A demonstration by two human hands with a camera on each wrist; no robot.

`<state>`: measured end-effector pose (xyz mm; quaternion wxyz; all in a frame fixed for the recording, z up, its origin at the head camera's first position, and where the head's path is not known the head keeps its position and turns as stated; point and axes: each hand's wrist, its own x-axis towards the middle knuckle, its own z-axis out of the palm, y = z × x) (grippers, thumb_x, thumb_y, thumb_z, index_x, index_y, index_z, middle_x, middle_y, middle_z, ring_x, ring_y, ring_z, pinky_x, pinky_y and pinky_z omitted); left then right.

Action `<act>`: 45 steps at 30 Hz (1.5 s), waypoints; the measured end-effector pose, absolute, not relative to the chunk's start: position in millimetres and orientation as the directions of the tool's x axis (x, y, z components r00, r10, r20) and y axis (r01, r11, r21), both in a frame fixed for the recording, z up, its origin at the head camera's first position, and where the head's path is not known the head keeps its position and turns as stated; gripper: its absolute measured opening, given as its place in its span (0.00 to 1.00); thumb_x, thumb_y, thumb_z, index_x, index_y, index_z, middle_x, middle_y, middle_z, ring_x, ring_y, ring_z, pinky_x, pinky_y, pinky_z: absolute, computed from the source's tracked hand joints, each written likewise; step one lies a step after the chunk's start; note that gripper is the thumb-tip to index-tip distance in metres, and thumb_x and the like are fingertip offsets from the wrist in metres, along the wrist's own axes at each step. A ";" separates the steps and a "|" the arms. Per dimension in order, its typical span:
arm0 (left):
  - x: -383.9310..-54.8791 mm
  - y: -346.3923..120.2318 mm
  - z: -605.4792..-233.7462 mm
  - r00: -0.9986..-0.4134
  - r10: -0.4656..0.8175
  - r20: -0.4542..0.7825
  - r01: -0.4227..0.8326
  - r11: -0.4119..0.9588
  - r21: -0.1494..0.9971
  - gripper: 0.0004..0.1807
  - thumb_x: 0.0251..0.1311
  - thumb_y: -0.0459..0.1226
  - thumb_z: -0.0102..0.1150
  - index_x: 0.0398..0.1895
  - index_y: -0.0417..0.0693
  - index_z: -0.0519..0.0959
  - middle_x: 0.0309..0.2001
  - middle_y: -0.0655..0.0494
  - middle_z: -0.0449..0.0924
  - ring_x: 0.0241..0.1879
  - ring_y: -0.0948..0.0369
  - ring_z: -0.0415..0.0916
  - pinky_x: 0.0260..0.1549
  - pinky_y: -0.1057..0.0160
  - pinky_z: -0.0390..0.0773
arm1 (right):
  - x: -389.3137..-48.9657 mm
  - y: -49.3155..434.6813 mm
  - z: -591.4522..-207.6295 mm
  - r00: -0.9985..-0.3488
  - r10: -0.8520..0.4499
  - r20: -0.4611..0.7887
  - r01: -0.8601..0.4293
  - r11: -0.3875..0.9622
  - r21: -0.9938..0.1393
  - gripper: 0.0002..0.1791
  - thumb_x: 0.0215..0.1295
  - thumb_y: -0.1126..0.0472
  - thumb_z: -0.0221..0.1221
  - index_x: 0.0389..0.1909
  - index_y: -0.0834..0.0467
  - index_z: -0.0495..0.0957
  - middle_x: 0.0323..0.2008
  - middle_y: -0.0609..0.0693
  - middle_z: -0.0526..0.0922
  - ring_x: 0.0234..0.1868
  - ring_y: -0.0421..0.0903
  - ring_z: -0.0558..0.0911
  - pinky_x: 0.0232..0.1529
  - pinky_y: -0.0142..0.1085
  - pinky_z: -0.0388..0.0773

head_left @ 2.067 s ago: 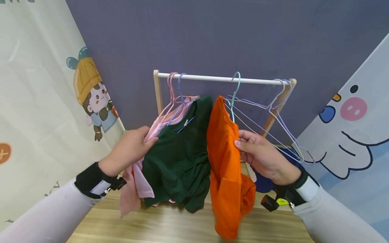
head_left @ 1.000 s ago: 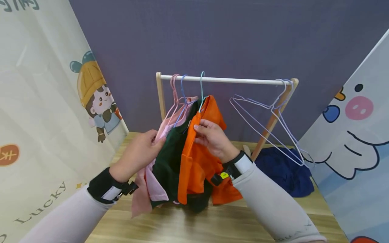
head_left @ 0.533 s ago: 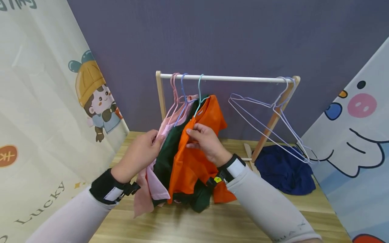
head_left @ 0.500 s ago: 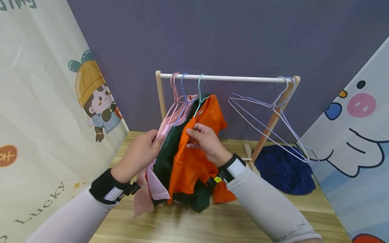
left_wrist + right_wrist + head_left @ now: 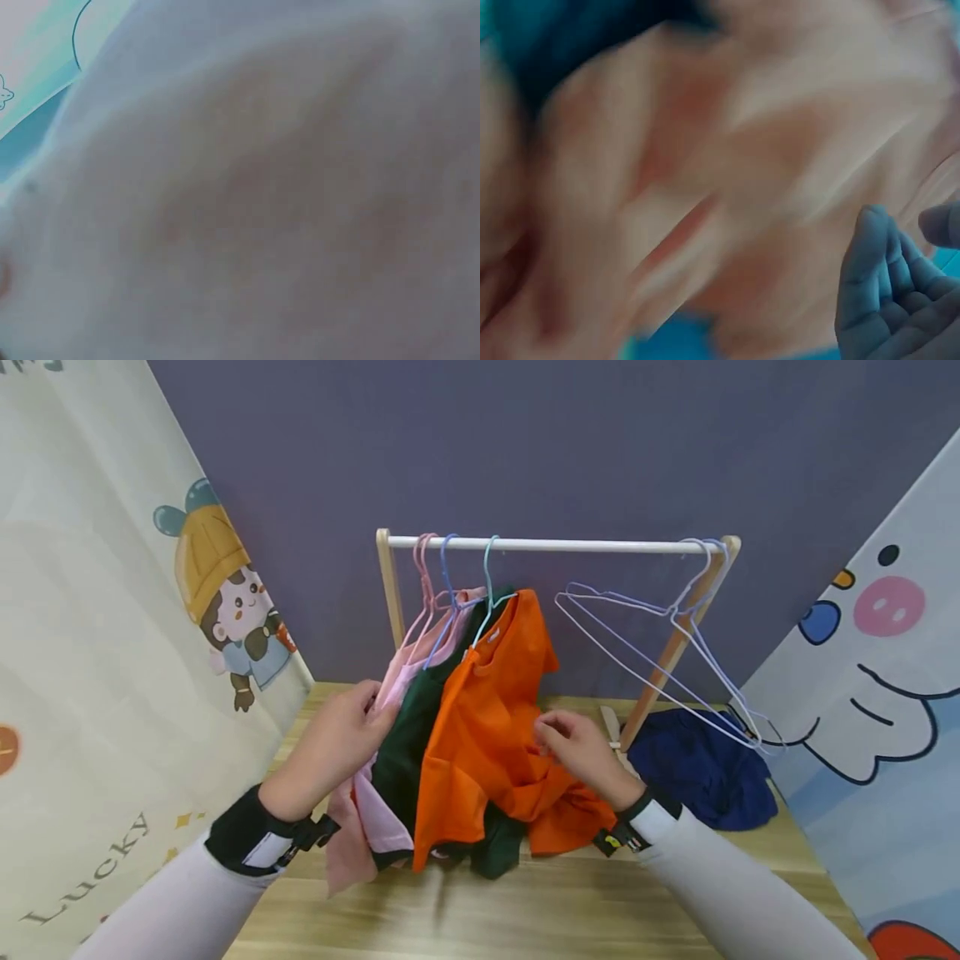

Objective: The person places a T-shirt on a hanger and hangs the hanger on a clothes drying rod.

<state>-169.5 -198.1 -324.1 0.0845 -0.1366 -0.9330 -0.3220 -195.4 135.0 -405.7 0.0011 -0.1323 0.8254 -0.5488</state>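
Note:
In the head view my left hand (image 5: 330, 747) grips the shoulder edge of the pink shirts (image 5: 381, 817) at the left of the rack. A dark green shirt (image 5: 403, 752) hangs beside them on a blue hanger (image 5: 447, 578). To its right an orange shirt (image 5: 480, 718) hangs from a light teal hanger (image 5: 488, 581), overlapping the green one. My right hand (image 5: 581, 747) is by the orange shirt's right side, fingers loosely bent. The right wrist view shows its thumb apart from the fingers, nothing held, blurred orange cloth beyond. A blurred pale surface fills most of the left wrist view.
The rack's white rail (image 5: 585, 545) runs between wooden posts. Bare lilac hangers (image 5: 678, 610) hang at its right end, tilted outward. A crumpled navy garment (image 5: 697, 777) lies below them on the wooden tabletop (image 5: 525, 910). Printed curtains stand on both sides.
The orange shirt on its teal hanger has slid left along the rail, up to the green shirt. My right hand has let go of it and moved right and down. The left hand keeps its grip.

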 end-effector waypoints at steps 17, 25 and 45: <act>-157.5 -211.3 -324.8 -0.953 0.192 0.233 0.298 0.729 0.617 0.17 0.63 0.51 0.51 0.49 0.51 0.72 0.24 0.50 0.73 0.16 0.58 0.70 0.14 0.60 0.76 | -259.3 353.5 -516.4 -0.954 0.080 0.288 -0.020 0.944 -0.330 0.28 0.62 0.43 0.53 0.52 0.62 0.74 0.47 0.69 0.75 0.47 0.66 0.71 0.44 0.62 0.71; -160.7 -206.5 -327.1 -0.952 0.206 0.226 0.303 0.716 0.629 0.16 0.63 0.51 0.51 0.47 0.53 0.72 0.22 0.51 0.71 0.17 0.58 0.70 0.14 0.60 0.76 | -263.9 398.2 -540.9 -0.991 0.137 -0.003 0.133 0.957 -0.257 0.57 0.48 0.23 0.51 0.73 0.50 0.43 0.69 0.72 0.41 0.59 0.83 0.41 0.43 0.85 0.40; -161.0 -202.1 -331.5 -0.958 0.188 0.219 0.286 0.721 0.632 0.16 0.63 0.51 0.51 0.47 0.53 0.72 0.23 0.50 0.72 0.16 0.58 0.70 0.14 0.61 0.77 | -270.8 414.7 -554.3 -0.975 0.059 -0.213 0.106 0.970 -0.219 0.60 0.49 0.22 0.49 0.67 0.67 0.53 0.60 0.82 0.53 0.53 0.83 0.55 0.47 0.76 0.61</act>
